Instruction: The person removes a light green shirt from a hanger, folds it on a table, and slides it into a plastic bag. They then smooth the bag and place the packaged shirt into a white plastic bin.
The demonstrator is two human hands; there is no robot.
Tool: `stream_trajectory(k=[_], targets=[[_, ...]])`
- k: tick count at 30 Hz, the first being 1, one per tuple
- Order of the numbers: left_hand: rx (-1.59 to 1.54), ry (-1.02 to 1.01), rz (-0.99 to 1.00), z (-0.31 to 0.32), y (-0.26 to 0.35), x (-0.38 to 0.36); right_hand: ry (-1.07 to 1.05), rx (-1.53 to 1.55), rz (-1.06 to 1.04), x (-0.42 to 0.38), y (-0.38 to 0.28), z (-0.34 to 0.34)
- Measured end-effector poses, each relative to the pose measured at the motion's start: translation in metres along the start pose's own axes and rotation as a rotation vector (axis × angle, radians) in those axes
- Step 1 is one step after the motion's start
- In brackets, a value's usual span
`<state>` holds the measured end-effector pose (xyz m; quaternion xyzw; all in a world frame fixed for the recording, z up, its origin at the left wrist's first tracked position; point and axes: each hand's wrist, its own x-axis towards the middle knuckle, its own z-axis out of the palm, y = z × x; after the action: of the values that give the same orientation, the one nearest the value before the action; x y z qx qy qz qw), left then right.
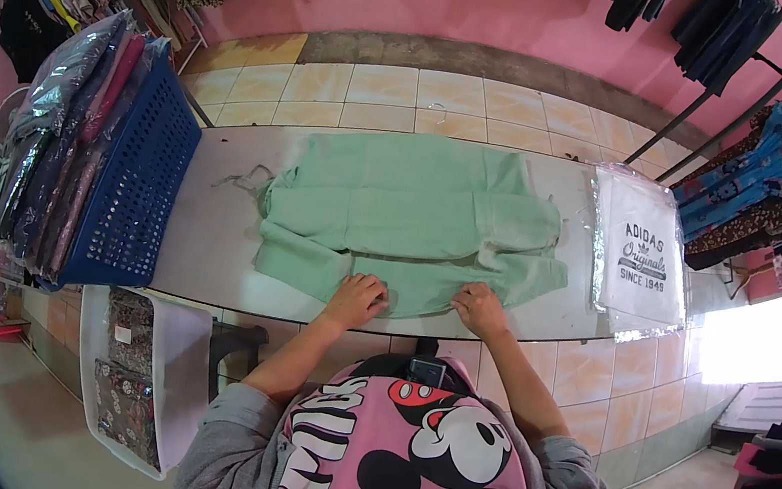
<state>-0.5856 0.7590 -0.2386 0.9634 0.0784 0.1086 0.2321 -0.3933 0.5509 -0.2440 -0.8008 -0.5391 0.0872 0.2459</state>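
A light green garment (379,192) lies spread on the white table (216,264), with one long part folded across its near side. My left hand (359,301) rests on the near edge of that part, its fingers bent over the fabric. To the right, my right hand (479,310) has its fingertips pressed together on the same edge. Thin ties stick out at the garment's left side. Right of the garment, a clear bag with a white printed item (641,252) lies flat on the table.
A blue basket (140,177) of bagged clothes stands at the table's left end. Below it is a white bin (191,366) with patterned packages. Clothes racks stand at both sides, the right one holding a blue garment (779,151).
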Motion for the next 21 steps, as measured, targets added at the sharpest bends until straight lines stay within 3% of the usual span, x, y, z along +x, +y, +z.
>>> stream_trajectory(k=[8, 14, 21], targets=[[0.057, -0.043, 0.033, 0.008, -0.002, -0.002, -0.022, -0.041, 0.055, 0.001, -0.001, 0.007], [0.031, -0.058, -0.005, 0.015, -0.007, -0.002, -0.068, -0.050, -0.055, 0.000, -0.029, 0.004], [0.082, -0.107, 0.050, -0.001, 0.007, -0.002, -0.073, -0.321, -0.258, 0.001, -0.025, 0.014]])
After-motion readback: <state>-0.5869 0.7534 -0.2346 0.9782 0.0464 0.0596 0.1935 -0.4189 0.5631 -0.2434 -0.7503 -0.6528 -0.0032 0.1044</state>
